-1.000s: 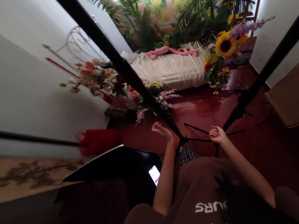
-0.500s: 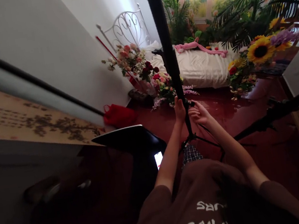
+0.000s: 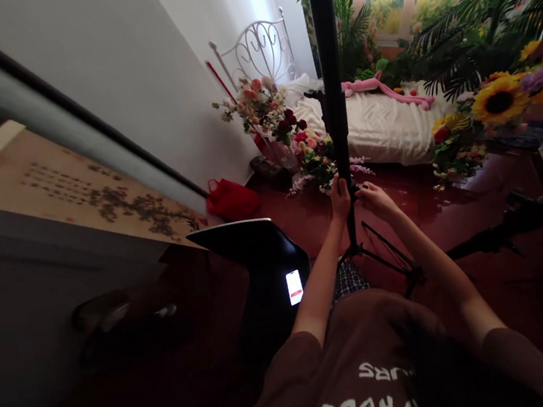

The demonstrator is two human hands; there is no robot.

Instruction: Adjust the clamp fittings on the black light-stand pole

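Your left hand [image 3: 340, 199] is wrapped shut around the black stand pole [image 3: 333, 87], fingers closed at about chest level out in front of you, so that grip has hold of the pole. Your right hand [image 3: 375, 201] sits just beside the pole, fingers curled toward it; can't tell if that grip is actually on the pole or a fitting. Pole stands upright on its black tripod legs [image 3: 385, 261], on the glossy dark red floor [image 3: 428, 208]. Below you: brown T-shirt [image 3: 371, 378] with white lettering, checked shorts [image 3: 348, 280]. Left of your arm is a curved black panel [image 3: 252, 246] with a lit phone [image 3: 294, 287] against it; a red bag [image 3: 232, 199] is past that. Another black stand [image 3: 508, 231] crosses at right. Farther on, bouquets [image 3: 314, 164] stand on the floor by the bed [image 3: 372, 125], which has white sheets, a pink plush toy [image 3: 387, 89] and a white metal headboard [image 3: 263, 50]. Sunflowers [image 3: 498, 103] and palm fronds [image 3: 478, 19] fill the far right.
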